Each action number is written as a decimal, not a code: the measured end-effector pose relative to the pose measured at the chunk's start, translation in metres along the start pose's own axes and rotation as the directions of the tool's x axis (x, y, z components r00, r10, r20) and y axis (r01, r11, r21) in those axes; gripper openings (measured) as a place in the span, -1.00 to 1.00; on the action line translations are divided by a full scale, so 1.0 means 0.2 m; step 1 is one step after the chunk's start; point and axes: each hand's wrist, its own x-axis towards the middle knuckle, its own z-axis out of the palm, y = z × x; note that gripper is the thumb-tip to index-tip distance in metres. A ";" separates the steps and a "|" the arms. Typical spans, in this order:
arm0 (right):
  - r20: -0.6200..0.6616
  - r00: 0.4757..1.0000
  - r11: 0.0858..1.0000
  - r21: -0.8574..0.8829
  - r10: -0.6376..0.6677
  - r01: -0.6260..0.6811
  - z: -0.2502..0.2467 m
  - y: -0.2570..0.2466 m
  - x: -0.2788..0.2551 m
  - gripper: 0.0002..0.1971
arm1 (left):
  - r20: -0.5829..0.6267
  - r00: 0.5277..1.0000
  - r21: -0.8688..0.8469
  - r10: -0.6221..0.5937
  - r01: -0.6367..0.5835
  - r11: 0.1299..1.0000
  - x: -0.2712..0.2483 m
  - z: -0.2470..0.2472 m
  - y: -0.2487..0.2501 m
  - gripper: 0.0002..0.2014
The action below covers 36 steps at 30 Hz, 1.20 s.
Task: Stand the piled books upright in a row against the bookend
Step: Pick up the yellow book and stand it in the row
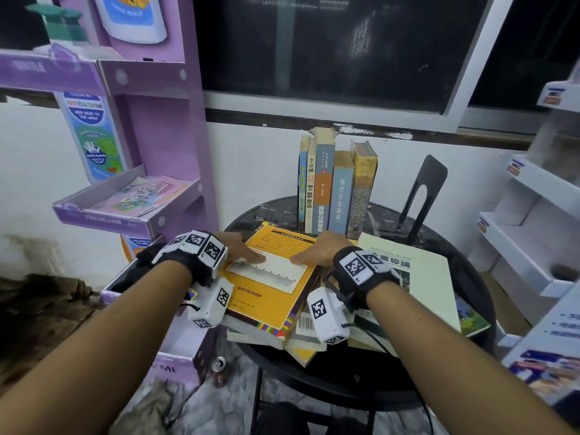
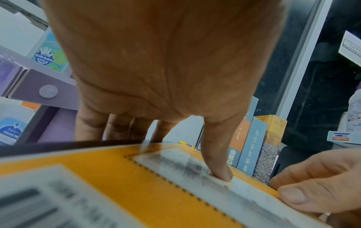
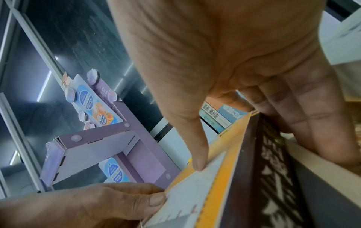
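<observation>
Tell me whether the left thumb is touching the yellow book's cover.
Touching. In the left wrist view, the left hand plants its thumb tip on the yellow book, with no gap visible between them.

The left hand (image 1: pixel 240 246) has its four fingers out of sight past the far edge of the yellow book (image 1: pixel 273 284); the right hand (image 1: pixel 317 251) hides its fingers under the book's right side. The books (image 1: pixel 309 339) piled below show only edges and corners. Print on the yellow cover is blurred in both wrist views. The bookend (image 1: pixel 422 196) has its foot hidden behind the pale book (image 1: pixel 430 277), whose near end lies under the right forearm
</observation>
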 end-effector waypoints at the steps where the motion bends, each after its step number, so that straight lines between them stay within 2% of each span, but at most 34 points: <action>1: 0.003 1.000 1.000 0.005 -0.001 0.001 0.00 0.00 0.00 -0.52 | -0.003 1.000 -0.015 0.000 0.000 1.000 0.01 0.00 -0.01 -0.49; 4: -0.009 1.000 1.000 0.014 -0.004 0.004 0.00 0.01 0.01 -0.49 | -0.004 1.000 -0.060 -0.006 0.005 0.998 0.03 0.01 -0.04 -0.47; 9: 0.009 1.000 0.993 0.114 0.017 -0.018 -0.01 0.03 0.03 -0.41 | -0.010 0.999 -0.157 0.050 -0.050 0.986 -0.01 0.00 -0.03 -0.69; 12: -0.010 1.000 0.983 0.181 0.019 -0.017 -0.02 0.03 0.04 -0.37 | -0.034 0.995 -0.169 0.097 -0.101 0.981 -0.01 -0.01 -0.04 -0.55; 13: -0.018 1.000 0.978 0.208 0.022 -0.017 -0.02 0.03 0.04 -0.32 | -0.036 0.992 -0.184 0.117 -0.122 0.975 -0.01 -0.02 -0.04 -0.54; 15: -0.023 0.999 0.957 0.288 0.026 -0.019 -0.05 0.01 0.03 -0.10 | -0.040 0.989 -0.213 0.144 -0.149 0.966 -0.03 -0.04 -0.05 -0.59; 18: -0.077 0.997 0.927 0.376 0.015 0.015 -0.08 0.01 0.04 0.26 | -0.116 0.985 -0.208 0.129 -0.151 0.967 -0.03 -0.08 -0.06 -0.35; 19: -0.101 0.995 0.916 0.399 0.004 0.037 -0.10 0.01 0.04 0.30 | -0.147 0.982 -0.195 0.117 -0.145 0.970 -0.04 -0.10 -0.06 -0.30; 24: -0.218 0.975 0.844 0.513 -0.047 0.156 -0.23 -0.01 -0.05 0.06 | -0.274 0.953 -0.233 0.132 -0.199 0.952 -0.09 -0.18 -0.02 -0.22; 26: -0.307 0.948 0.837 0.494 -0.087 0.237 -0.29 -0.01 -0.09 0.04 | -0.365 0.919 -0.235 0.149 -0.246 0.940 -0.11 -0.21 0.01 -0.18; 29: -0.454 0.881 0.819 0.451 -0.133 0.356 -0.40 0.01 -0.16 -0.03 | -0.473 0.866 -0.269 0.160 -0.315 0.910 -0.13 -0.24 0.09 -0.17; 32: -0.565 0.809 0.790 0.416 -0.165 0.451 -0.48 0.03 -0.23 -0.12 | -0.555 0.815 -0.319 0.169 -0.396 0.861 -0.13 -0.25 0.17 -0.21; 36: -0.676 0.714 0.772 0.352 -0.182 0.529 -0.55 0.09 -0.28 -0.12 | -0.628 0.758 -0.371 0.178 -0.492 0.788 -0.10 -0.23 0.29 -0.30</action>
